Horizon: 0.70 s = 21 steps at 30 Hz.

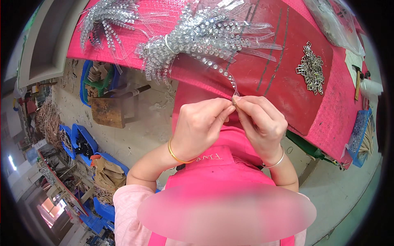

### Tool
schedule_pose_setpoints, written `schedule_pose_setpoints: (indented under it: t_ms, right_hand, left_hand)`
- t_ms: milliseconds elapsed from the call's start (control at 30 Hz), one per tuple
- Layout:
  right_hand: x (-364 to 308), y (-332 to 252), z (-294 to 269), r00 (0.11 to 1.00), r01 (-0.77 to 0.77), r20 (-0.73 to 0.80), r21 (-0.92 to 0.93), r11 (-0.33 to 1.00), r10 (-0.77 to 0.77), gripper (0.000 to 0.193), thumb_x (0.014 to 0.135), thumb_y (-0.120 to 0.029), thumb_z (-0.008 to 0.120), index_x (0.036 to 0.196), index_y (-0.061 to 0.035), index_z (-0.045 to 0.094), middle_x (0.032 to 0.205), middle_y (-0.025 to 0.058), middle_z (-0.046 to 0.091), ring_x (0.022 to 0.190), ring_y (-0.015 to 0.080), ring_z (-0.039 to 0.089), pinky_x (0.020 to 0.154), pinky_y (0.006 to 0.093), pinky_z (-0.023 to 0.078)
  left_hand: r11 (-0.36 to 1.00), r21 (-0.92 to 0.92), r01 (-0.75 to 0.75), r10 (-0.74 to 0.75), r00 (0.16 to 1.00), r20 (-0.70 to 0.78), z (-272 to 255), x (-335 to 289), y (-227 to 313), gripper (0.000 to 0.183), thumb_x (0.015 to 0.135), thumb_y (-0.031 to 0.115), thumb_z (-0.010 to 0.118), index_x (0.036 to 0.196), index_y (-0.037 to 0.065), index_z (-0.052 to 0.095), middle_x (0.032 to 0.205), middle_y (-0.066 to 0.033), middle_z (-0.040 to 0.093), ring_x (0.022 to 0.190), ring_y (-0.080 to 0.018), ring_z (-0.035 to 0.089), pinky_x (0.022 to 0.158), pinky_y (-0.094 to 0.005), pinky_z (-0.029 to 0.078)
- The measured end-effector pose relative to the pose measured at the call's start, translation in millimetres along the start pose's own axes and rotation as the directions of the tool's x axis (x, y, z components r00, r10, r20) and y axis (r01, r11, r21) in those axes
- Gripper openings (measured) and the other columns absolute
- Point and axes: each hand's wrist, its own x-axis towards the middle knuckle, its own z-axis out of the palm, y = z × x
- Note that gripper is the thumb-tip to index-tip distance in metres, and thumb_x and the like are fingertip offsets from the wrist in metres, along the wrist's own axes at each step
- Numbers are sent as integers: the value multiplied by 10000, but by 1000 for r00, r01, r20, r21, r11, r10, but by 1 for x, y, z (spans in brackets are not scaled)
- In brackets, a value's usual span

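Observation:
My left hand [203, 127] and my right hand [260, 121] meet fingertip to fingertip over my pink apron. Together they pinch the end of a clear plastic strip studded with rhinestones [223, 71] and what looks like a small metal buckle at its tip. The strip curves up toward a tied bundle of similar rhinestone strips [197, 37] lying on the red work table [287, 90]. A gold bangle sits on my left wrist, a silver one on my right.
A second strip bundle [108, 18] lies at the table's far left. A pile of small metal buckles [312, 67] rests on the right. Blue bins [82, 139], a wooden block [108, 110] and scraps cover the floor at left.

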Motion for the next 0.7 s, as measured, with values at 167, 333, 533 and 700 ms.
schedule_pose_setpoints:
  t_ms: [167, 333, 533, 700]
  right_hand:
    - [4, 5, -7, 856, -510, 191, 462, 726, 480, 99, 769, -12, 579, 856, 31, 599, 713, 50, 600, 615, 99, 560, 531, 208, 443]
    - [12, 26, -3, 729, -577, 319, 763, 292, 606, 136, 830, -91, 534, 850, 34, 583, 696, 50, 582, 552, 67, 515, 485, 185, 424]
    - [18, 14, -5, 680, -481, 345, 876, 39, 647, 165, 817, -84, 549, 936, 31, 557, 771, 80, 591, 605, 97, 550, 548, 206, 460]
    - [4, 26, 10, 779, -256, 238, 965, -52, 580, 93, 817, -53, 530, 901, -16, 538, 743, 75, 565, 568, 120, 533, 533, 234, 446]
  left_hand:
    - [923, -373, 95, -109, 994, -17, -19, 18, 3, 150, 794, 25, 528, 922, -26, 585, 811, -115, 584, 658, -136, 580, 561, -225, 464]
    - [853, -449, 266, -178, 957, 228, -10, 35, -15, 159, 799, 11, 537, 939, -52, 578, 789, -93, 592, 669, -115, 590, 584, -208, 472]
    - [926, -283, 251, -238, 968, 81, -3, 45, -7, 99, 772, 7, 577, 847, -47, 611, 704, -62, 614, 593, -78, 574, 514, -189, 466]
    - [992, -108, 58, -58, 998, 10, 4, 47, -12, 87, 732, -1, 597, 813, -32, 608, 697, -86, 609, 590, -118, 586, 516, -219, 461]
